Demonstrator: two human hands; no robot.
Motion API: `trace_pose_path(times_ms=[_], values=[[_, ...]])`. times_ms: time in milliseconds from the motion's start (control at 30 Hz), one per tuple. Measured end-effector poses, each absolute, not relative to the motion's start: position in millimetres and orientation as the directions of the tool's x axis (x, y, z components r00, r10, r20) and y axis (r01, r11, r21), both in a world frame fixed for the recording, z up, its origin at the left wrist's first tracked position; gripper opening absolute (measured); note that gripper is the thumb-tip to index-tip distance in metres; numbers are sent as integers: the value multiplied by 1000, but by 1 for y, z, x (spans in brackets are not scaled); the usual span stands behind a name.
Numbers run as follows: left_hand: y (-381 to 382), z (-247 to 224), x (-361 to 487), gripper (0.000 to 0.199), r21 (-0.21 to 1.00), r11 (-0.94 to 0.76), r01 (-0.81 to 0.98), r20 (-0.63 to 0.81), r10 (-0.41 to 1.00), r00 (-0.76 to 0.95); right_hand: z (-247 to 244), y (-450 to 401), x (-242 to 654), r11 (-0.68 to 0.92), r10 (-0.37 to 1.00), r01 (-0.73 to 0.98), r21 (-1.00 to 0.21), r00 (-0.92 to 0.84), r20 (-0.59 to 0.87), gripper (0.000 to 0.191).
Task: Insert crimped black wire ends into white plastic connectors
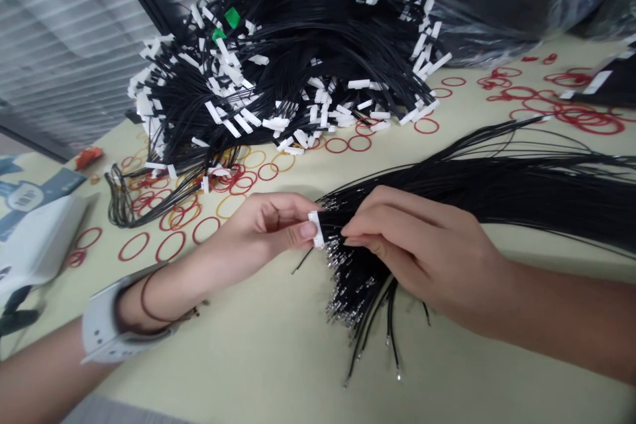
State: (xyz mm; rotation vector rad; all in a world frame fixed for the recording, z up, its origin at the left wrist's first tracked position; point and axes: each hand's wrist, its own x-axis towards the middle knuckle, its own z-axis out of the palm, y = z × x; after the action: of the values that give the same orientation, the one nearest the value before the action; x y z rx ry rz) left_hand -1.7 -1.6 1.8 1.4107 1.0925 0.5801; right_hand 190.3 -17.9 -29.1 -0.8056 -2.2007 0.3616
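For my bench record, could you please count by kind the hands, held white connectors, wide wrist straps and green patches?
Left hand and right hand: 2
Held white connector: 1
Wide pale wrist strap: 1
Visible green patches: 3
Total: 7

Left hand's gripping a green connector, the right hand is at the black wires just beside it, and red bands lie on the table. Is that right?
Not quite: the head view shows that the connector in the left hand is white, not green. The right hand is at the black wires beside it, and red bands lie on the table.
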Motion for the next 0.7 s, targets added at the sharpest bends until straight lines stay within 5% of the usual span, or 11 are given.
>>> trace_pose_path(times_ms=[300,500,700], values=[[-2,0,-2,7,970,107,217,-192,887,420,-29,-24,191,775,588,560,-294,-465,662,11],[-3,3,0,16,972,177,157,-228,880,417,-32,-17,186,669,734,625,-403,-467,494,13],[-5,4,2,14,967,161,197,-231,879,418,-30,-15,186,636,763,643,-426,-441,473,15]])
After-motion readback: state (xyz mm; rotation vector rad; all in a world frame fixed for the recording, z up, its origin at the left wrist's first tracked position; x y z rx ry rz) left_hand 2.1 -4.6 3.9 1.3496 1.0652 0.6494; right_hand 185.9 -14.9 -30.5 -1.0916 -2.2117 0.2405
